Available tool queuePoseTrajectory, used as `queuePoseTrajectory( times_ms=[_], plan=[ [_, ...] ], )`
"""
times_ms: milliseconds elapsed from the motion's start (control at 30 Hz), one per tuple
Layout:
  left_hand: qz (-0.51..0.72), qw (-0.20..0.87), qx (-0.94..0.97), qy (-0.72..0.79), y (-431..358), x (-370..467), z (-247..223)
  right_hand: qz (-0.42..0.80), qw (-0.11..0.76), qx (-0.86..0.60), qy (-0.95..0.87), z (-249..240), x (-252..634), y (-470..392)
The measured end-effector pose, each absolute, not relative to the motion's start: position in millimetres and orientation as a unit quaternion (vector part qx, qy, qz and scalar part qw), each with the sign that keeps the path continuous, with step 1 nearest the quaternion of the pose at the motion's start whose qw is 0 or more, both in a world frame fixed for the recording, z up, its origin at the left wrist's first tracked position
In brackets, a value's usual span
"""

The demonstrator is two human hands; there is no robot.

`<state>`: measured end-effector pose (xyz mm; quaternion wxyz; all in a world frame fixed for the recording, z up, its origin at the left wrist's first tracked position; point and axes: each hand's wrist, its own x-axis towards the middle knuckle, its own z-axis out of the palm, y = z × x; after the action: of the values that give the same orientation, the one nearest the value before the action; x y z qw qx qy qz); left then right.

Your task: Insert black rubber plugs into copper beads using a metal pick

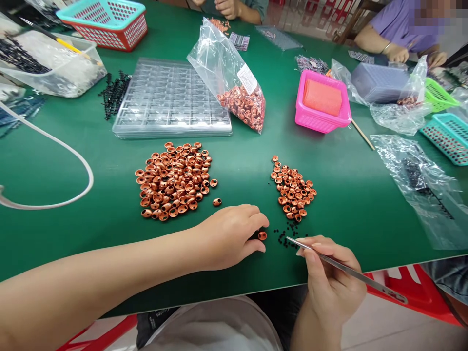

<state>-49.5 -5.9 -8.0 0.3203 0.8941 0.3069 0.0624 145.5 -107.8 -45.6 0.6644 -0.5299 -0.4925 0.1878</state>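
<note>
My left hand (230,238) rests on the green table with its fingers curled around a copper-coloured bead (262,235), which peeks out between thumb and fingertips. Metal tweezers (340,265) are pinched in my right hand (334,278), their tips over a scatter of tiny black pieces (283,239). Just beyond those pieces lies a smaller pile of hollow copper beads (292,190). A larger pile of the same beads (175,180) sits beyond my left forearm, with a single bead (217,202) lying apart near my left hand.
Clear plastic trays (171,102) stand stacked behind the large pile, a bag of copper beads (244,105) leaning on them. A pink basket (322,124) holds an orange block. At right lies a clear bag (427,195); at left, a white cable (86,170). Two people work across the table.
</note>
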Motion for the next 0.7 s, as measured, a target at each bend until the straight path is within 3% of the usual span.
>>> queuePoseTrajectory(
  times_ms=[567,700],
  plan=[
    [0.112,0.357,0.877,0.300,-5.6,-52.1,-13.4,0.210,0.667,-0.515,-0.496,-45.7,145.9,-107.0],
    [0.153,0.362,0.866,0.311,-9.0,-52.7,-14.9,0.271,0.662,-0.508,-0.479,-41.8,151.9,-107.9]
  ],
)
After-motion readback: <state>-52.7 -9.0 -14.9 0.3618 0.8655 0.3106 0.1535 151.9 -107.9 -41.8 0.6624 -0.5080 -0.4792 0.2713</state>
